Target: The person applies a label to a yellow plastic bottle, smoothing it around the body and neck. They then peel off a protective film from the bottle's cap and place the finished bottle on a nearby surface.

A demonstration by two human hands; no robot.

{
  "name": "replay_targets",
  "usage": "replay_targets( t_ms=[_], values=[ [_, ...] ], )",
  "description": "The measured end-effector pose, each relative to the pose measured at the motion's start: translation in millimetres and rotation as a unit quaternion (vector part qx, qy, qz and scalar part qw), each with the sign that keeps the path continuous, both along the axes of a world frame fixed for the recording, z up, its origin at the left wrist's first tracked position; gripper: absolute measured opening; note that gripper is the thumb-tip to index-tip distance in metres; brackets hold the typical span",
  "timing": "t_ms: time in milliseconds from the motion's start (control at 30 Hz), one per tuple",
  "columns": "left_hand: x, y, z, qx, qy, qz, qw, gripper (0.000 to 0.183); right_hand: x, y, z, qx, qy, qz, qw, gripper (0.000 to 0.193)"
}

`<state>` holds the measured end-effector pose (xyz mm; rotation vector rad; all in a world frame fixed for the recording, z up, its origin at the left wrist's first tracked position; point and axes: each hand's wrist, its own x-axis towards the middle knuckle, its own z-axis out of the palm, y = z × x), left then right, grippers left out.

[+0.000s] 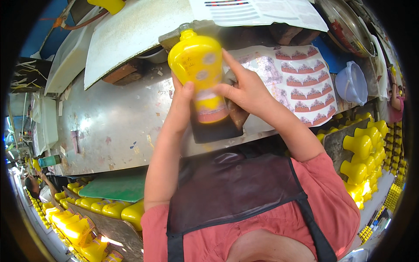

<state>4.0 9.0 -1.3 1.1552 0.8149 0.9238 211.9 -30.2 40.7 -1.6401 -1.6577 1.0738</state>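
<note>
A glossy yellow bottle (194, 56) with a narrow neck stands in front of me, leaning slightly, over the metal table. Pale decals, dark characters and a pink band near its bottom mark its front. My left hand (181, 102) is closed on the bottle's left side, its thumb at the edge of the front. My right hand (246, 89) grips the other side, thumb pressed on a pale decal, index finger along the shoulder. Its remaining fingers are partly hidden. A dark block-like shape (217, 133) shows beneath the bottle; whether it bears the bottle I cannot tell.
Printed decal sheets (307, 94) lie on the metal table (115, 120) to the right. Beyond are a white board (126, 39) propped on bricks and a pale blue bucket (352, 83). Many yellow bottles (362, 144) stand right and lower left, beside a green board (111, 187).
</note>
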Motion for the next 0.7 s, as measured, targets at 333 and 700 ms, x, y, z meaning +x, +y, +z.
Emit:
replay_targets(
  t_ms=[333,700],
  values=[
    [0,-12,19,0.099,0.161,0.021,0.982,0.102,3,0,-6,0.019,0.077,0.004,0.997,0.083],
    [1,-10,13,-0.037,0.017,-0.024,0.999,0.095,1,5,-12,0.088,0.082,0.014,0.993,0.083]
  ],
)
